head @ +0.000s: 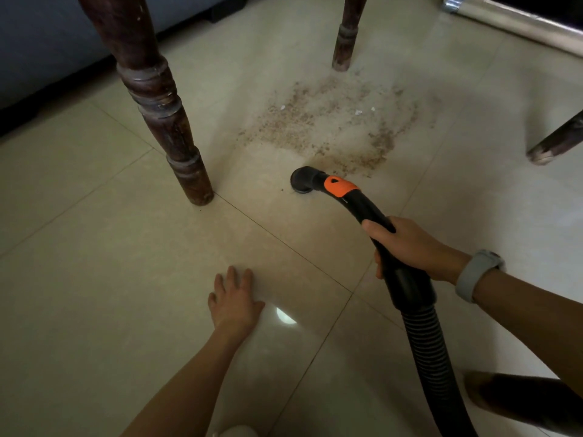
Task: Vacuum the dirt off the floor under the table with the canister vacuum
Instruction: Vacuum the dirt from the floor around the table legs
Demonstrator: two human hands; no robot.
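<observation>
Right hand (410,247) is holding the black vacuum handle (372,216), its grip wrapping fully round the tube just above the ribbed hose (432,351), with a grey wristband (474,274) sitting on the wrist. Left hand (235,302) is lying flat on the floor (94,279), fingers straight and spread, gripping nothing. Black nozzle (304,181) at the end of the handle is pointing down and meeting the tile, with an orange collar (339,186) sitting just behind it. Dirt (331,121), a wide patch of brown grit with a few white flecks, is lying on the beige tiles beyond the nozzle, its near edge just beside the nozzle mouth. This patch is lying between three dark turned desk legs: a near leg (161,99) standing to the left, a far leg (345,36) standing at the patch's back edge, and a third leg (558,143) showing at the right edge of view. A silvery bar (517,23) is lying along the floor at upper right. A dark blue furniture piece (41,42) is occupying the upper left corner. A round bright reflection (285,316) is showing on the tile just beside the left hand.
</observation>
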